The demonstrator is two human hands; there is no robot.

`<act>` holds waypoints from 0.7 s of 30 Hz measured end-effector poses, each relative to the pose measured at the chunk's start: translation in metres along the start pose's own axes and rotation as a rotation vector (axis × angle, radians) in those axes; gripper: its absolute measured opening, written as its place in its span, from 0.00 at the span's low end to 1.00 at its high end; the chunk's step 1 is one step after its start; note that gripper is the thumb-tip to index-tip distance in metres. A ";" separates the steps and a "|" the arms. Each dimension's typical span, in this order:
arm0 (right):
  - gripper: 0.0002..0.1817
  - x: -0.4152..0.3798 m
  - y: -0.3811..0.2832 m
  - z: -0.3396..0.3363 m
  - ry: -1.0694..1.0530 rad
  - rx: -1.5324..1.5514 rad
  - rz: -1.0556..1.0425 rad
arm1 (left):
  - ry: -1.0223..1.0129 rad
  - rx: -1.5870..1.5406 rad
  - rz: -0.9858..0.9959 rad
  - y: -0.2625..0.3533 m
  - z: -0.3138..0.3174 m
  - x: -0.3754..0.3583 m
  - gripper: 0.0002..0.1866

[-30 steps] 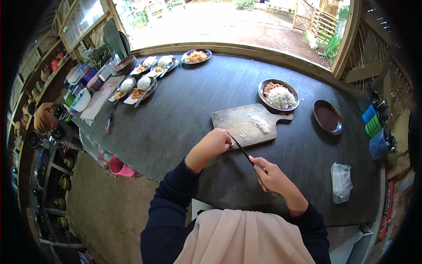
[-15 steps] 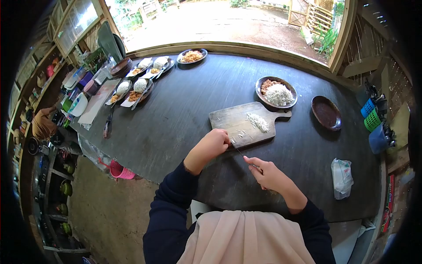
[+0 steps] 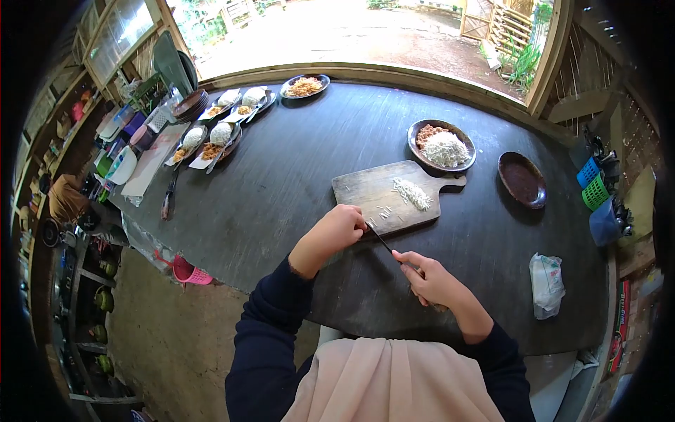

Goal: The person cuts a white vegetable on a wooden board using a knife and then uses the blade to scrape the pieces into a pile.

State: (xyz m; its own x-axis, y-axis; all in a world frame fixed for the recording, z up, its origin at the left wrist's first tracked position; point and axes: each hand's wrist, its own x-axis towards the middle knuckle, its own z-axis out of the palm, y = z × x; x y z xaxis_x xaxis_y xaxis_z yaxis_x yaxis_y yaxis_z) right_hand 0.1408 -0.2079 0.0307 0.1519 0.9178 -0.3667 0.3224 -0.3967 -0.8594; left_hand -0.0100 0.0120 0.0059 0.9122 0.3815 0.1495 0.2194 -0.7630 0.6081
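Observation:
My right hand (image 3: 427, 280) is closed around the handle of a knife (image 3: 381, 241), whose thin dark blade points up and left to the near edge of a wooden cutting board (image 3: 362, 186). At that edge my left hand (image 3: 344, 226) is closed, fingers bent, right by the knife's tip. Whatever the left fingers hold is hidden, though a pale bit shows beside them. On the board lie a small heap of thin white strips (image 3: 413, 195) and a few loose ones. Beyond it stands a brown plate (image 3: 413, 156) bearing white shreds (image 3: 448, 150) and reddish-brown food (image 3: 429, 133).
An oval brown dish (image 3: 522, 181) sits to the right, with a plastic-wrapped packet (image 3: 546, 285) nearer me. Several plates of rice (image 3: 221, 133) stand at the far left, beside a plate of orange shreds (image 3: 305, 86). Coloured baskets (image 3: 595, 192) hang at the right wall.
The knife has turned slightly, its blade looking darker and narrower now. Both hands stay almost in place. The view has shifted very slightly.

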 end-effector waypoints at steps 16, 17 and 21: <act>0.21 -0.013 0.001 -0.004 0.029 0.035 0.066 | -0.005 -0.084 0.047 -0.008 0.003 0.001 0.09; 0.21 -0.014 0.001 -0.003 0.029 0.029 0.064 | 0.002 -0.085 0.048 -0.007 0.003 0.001 0.09; 0.21 -0.014 -0.004 -0.001 0.031 0.023 0.045 | -0.003 -0.023 0.046 -0.005 0.002 0.001 0.08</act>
State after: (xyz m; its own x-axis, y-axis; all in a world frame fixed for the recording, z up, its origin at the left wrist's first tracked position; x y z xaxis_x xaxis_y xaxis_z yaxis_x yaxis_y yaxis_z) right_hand 0.1379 -0.2191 0.0398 0.1951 0.8982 -0.3939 0.2932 -0.4367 -0.8505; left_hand -0.0091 0.0153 0.0008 0.9221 0.3450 0.1755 0.1694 -0.7673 0.6185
